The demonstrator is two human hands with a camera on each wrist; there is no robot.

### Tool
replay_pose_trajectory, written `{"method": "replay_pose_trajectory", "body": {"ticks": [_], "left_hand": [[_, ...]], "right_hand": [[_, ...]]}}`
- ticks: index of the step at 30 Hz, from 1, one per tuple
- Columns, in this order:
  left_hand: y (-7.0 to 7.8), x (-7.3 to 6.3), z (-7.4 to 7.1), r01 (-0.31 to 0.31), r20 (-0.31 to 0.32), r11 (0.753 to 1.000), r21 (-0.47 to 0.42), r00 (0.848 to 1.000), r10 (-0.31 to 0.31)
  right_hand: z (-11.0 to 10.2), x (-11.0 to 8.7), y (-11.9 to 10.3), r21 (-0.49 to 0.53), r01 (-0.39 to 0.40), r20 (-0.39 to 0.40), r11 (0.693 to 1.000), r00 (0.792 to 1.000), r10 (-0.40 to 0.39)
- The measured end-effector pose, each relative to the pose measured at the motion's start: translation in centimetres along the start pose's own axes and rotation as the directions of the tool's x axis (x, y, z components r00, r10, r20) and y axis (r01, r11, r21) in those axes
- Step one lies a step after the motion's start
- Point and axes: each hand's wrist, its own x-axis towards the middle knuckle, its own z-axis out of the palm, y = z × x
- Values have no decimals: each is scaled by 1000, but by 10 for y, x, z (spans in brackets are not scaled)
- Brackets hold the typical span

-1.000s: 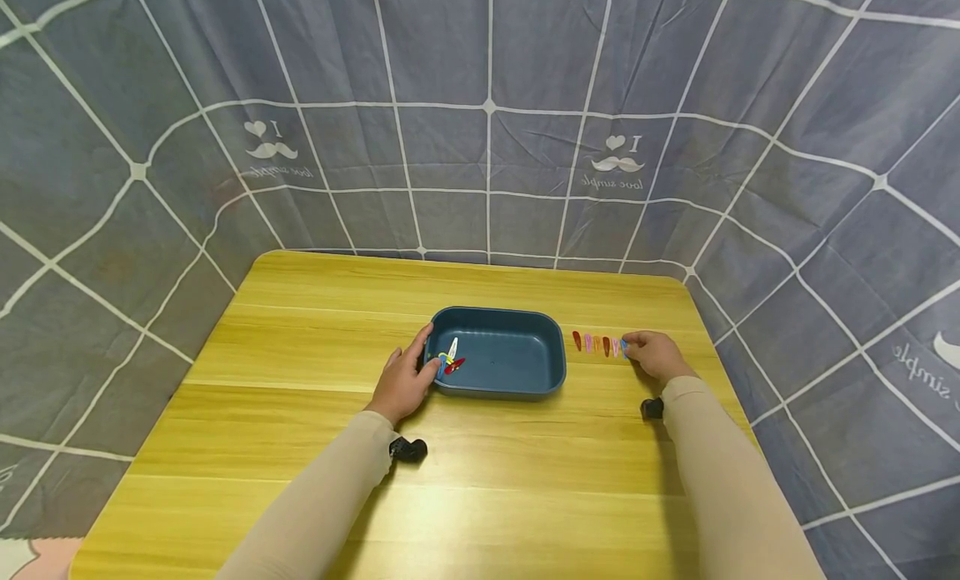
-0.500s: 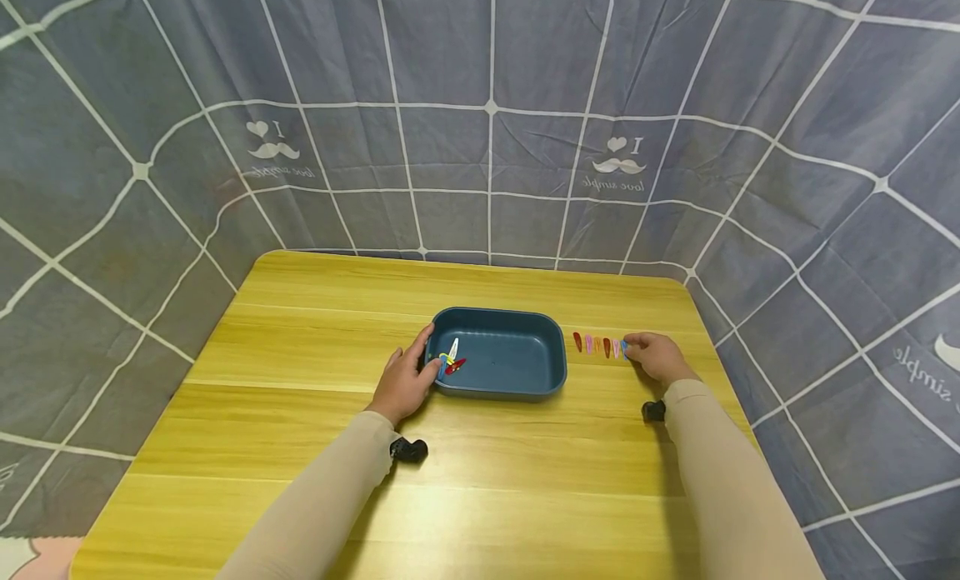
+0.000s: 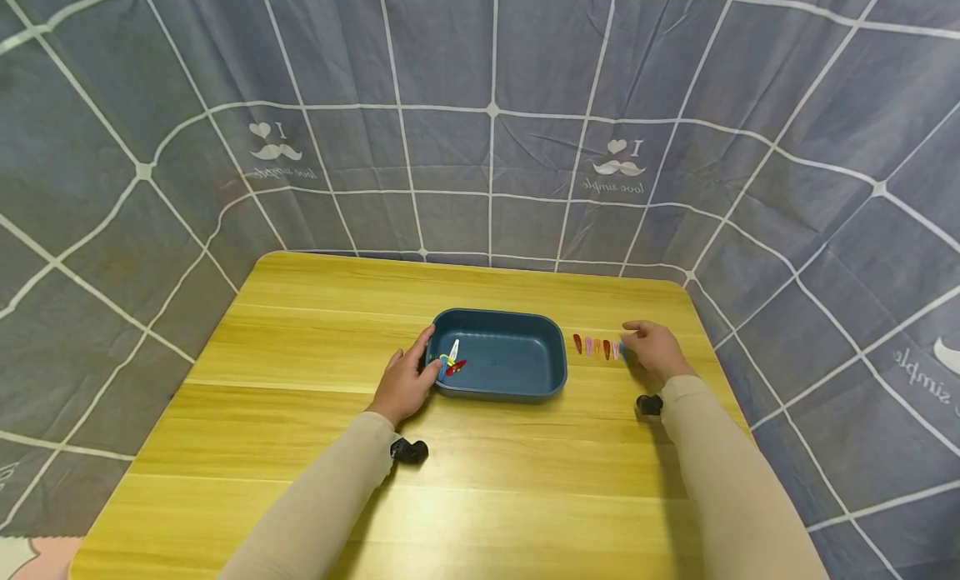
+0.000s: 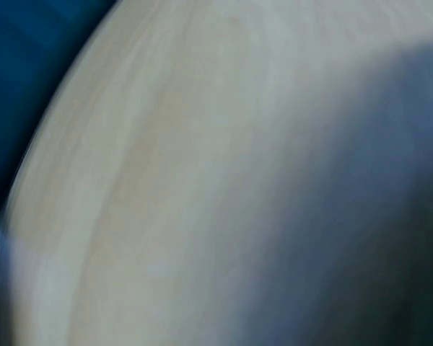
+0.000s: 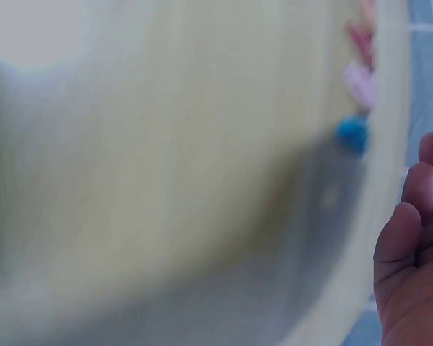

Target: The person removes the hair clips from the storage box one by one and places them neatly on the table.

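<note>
My left hand [image 3: 403, 387] grips the left end of a dark blue plastic box [image 3: 501, 394], thumb over the rim and fingers along the outside. Inside, near that thumb, lie a white snap hair clip [image 3: 454, 348], a red one [image 3: 456, 367] and small yellow and blue ones. Right of the box several hair clips form a row, from a dark red clip [image 3: 577, 343] through pink and orange ones to a blue clip [image 3: 622, 352]. Beside this blue clip my right hand [image 3: 657, 352] hovers, holding nothing; the right wrist view shows its fingertips apart from the blue clip [image 5: 352, 135].
A yellow wood-grain table [image 3: 315, 330] carries everything. Grey curtain [image 3: 450, 147] with white grid lines stands behind and along both sides. A black wrist camera [image 3: 409, 452] sits under the left sleeve. Blur fills most of the left wrist view.
My right hand has let go of the blue clip at the row's right end, its fingers lifting and spreading. The left hand and the box have stayed in place.
</note>
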Motion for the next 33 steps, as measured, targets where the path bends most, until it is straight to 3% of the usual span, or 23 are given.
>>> {"method": "replay_pose_trajectory", "body": {"ticks": [6,14,21,27,33], "left_hand": [[0,-1,-1,6,-4,1000,-3,1000,-6],[-2,0,0,4,-4,1000,-6,1000,-4],[-3,1,1,-1,-7,1000,-1,1000,1],[-5,1,1,-3,-6,1000,6,1000,3],[-4,0,1,-16,-8,1000,14,1000,16]], "right_hand": [[4,-1,-48,-32,116,3,993,993,-116],[20,-1,-102,3,189,114,982,976,-188],[34,-1,-135,37,215,206,976,954,-218],[47,-2,-157,-41,325,257,945,917,-304],[57,-3,-172,-74,385,282,920,893,-351]]}}
